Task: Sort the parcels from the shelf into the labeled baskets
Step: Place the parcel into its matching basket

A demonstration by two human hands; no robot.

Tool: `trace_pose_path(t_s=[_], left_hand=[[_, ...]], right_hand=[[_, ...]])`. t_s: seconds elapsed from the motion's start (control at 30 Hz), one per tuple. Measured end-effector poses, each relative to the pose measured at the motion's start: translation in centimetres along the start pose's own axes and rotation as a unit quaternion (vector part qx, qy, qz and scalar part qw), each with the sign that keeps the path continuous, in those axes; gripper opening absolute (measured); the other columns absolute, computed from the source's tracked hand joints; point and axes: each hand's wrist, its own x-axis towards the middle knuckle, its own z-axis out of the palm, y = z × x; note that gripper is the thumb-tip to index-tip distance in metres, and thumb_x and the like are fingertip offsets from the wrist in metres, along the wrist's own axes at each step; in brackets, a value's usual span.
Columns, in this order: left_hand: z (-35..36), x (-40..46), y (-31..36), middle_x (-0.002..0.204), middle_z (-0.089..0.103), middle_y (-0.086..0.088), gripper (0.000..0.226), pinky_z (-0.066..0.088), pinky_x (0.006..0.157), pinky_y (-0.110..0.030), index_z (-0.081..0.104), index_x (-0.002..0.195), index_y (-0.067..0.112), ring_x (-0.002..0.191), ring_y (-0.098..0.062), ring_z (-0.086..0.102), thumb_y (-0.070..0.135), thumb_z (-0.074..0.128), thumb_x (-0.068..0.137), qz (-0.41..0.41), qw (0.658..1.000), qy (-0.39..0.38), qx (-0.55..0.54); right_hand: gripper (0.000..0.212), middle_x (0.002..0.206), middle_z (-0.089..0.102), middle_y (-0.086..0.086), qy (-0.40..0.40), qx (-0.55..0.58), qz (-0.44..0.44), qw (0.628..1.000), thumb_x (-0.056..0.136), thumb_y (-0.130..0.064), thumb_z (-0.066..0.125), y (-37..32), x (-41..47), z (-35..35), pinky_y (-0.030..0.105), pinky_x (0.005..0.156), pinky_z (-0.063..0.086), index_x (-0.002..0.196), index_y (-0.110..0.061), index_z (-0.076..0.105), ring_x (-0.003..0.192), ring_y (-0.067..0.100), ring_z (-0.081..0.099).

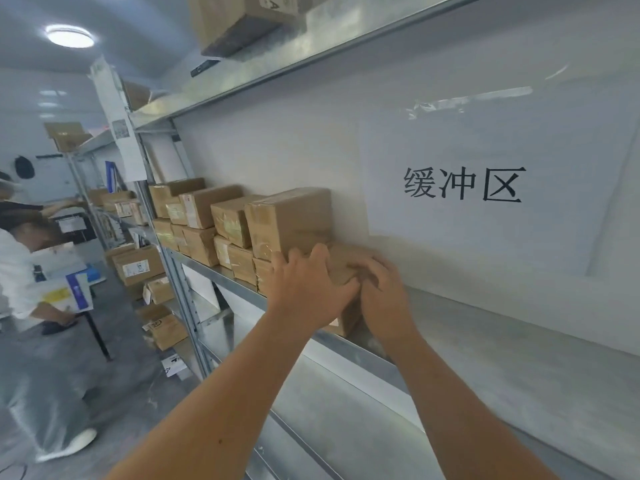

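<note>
Both hands, left hand [304,285] and right hand [384,289], curl their fingers around a brown cardboard box [346,268] on the grey metal shelf [485,341].

Two bare forearms, no sleeves in view; left hand [304,282] and right hand [382,289] ungloved — seemingly no rings or watch.

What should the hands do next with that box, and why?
Probably slide the end box off the shelf toward the person. The left hand and right hand already curl over it, it sits at the row's open end, and no basket is in view yet.
</note>
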Motion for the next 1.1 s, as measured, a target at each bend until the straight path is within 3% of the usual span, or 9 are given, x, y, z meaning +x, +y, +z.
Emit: trace_pose_path(t_s=[0.1, 0.23, 0.33, 0.43, 0.53, 0.67, 0.73, 0.87, 1.1], left_hand=[[-0.4, -2.6, 0.1, 0.105, 0.053, 0.0, 0.05, 0.041, 0.092, -0.036, 0.045, 0.098, 0.034, 0.102, -0.027, 0.043, 0.078, 0.056, 0.079, -0.018, 0.995, 0.044, -0.082], [-0.9, -6.4, 0.3, 0.108, 0.052, 0.007, 0.045, 0.048, 0.088, -0.037, 0.047, 0.102, 0.034, 0.105, -0.022, 0.047, 0.074, 0.052, 0.082, -0.065, 0.949, 0.027, -0.308], [-0.8, -8.3, -0.3, 0.097, 0.064, 0.01, 0.035, 0.06, 0.077, -0.037, 0.051, 0.099, 0.037, 0.096, -0.021, 0.063, 0.071, 0.05, 0.089, -0.057, 0.889, 0.041, -0.452], [-1.4, -9.8, -1.4, 0.108, 0.066, 0.022, 0.015, 0.061, 0.079, -0.029, 0.05, 0.117, 0.046, 0.105, -0.01, 0.066, 0.05, 0.048, 0.102, -0.007, 0.874, 0.056, -0.482], [-2.9, -10.9, -2.5, 0.137, 0.055, 0.024, 0.047, 0.055, 0.093, -0.031, 0.043, 0.138, 0.051, 0.128, -0.009, 0.055, 0.026, 0.052, 0.099, 0.106, 0.888, 0.13, -0.428], [-4.0, -12.3, -2.1, 0.166, 0.021, 0.025, 0.056, 0.055, 0.103, -0.039, 0.039, 0.145, 0.063, 0.148, 0.005, 0.032, 0.034, 0.05, 0.099, 0.178, 0.864, 0.062, -0.466], [-4.0, -12.7, -2.0, 0.167, 0.024, 0.021, 0.056, 0.054, 0.106, -0.042, 0.038, 0.146, 0.064, 0.148, 0.0, 0.036, 0.037, 0.052, 0.099, 0.175, 0.841, 0.035, -0.511], [-3.5, -13.2, -1.7, 0.156, 0.048, 0.013, 0.052, 0.056, 0.103, -0.042, 0.045, 0.142, 0.06, 0.141, -0.022, 0.051, 0.021, 0.047, 0.108, 0.176, 0.794, -0.031, -0.581], [-2.7, -15.4, 0.8, 0.128, 0.063, 0.026, 0.054, 0.064, 0.073, -0.034, 0.053, 0.137, 0.05, 0.116, -0.011, 0.067, 0.007, 0.033, 0.112, 0.173, 0.714, -0.155, -0.661]], right_hand=[[0.041, 0.133, 0.062, -0.008, 0.052, 0.094, 0.056, 0.993, 0.095, -0.029, 0.068, -1.1, -1.8, -1.0, 0.037, 0.103, 0.053, 0.133, -0.042, 0.06, 0.121, 0.011, 0.06], [0.094, 0.138, 0.06, -0.008, 0.031, 0.24, 0.181, 0.953, 0.075, -0.055, 0.089, -3.6, -4.5, -2.2, 0.048, 0.086, 0.064, 0.151, -0.05, 0.035, 0.113, 0.022, 0.071], [0.081, 0.125, 0.075, 0.002, -0.047, 0.342, 0.203, 0.916, 0.074, -0.054, 0.078, -5.6, -6.0, -2.4, 0.046, 0.083, 0.062, 0.147, -0.033, 0.049, 0.107, 0.027, 0.076], [0.069, 0.121, 0.076, 0.003, -0.037, 0.279, 0.156, 0.947, 0.08, -0.044, 0.081, -7.0, -7.2, -2.4, 0.042, 0.082, 0.063, 0.142, -0.04, 0.052, 0.101, 0.02, 0.078], [0.072, 0.12, 0.069, -0.015, 0.048, 0.138, 0.072, 0.987, 0.084, -0.039, 0.084, -8.0, -8.6, -1.4, 0.02, 0.075, 0.058, 0.139, -0.059, 0.043, 0.1, 0.002, 0.072], [0.101, 0.126, 0.042, -0.034, 0.104, -0.022, -0.024, 0.994, 0.068, -0.07, 0.081, -8.6, -11.4, -0.3, 0.024, 0.084, 0.052, 0.151, -0.064, 0.023, 0.114, -0.01, 0.052], [0.101, 0.125, 0.035, -0.032, 0.107, -0.115, -0.057, 0.986, 0.069, -0.075, 0.075, -9.0, -13.0, -0.4, 0.027, 0.084, 0.053, 0.153, -0.063, 0.019, 0.113, -0.005, 0.051], [0.093, 0.131, 0.031, -0.03, 0.083, -0.197, -0.072, 0.974, 0.078, -0.05, 0.083, -9.6, -15.9, -2.3, 0.032, 0.088, 0.058, 0.149, -0.066, 0.026, 0.122, 0.003, 0.052], [0.083, 0.151, 0.032, -0.029, 0.042, -0.168, -0.009, 0.985, 0.067, -0.058, 0.071, -11.4, -21.1, -8.1, 0.027, 0.086, 0.062, 0.142, -0.068, 0.038, 0.134, 0.01, 0.052]])
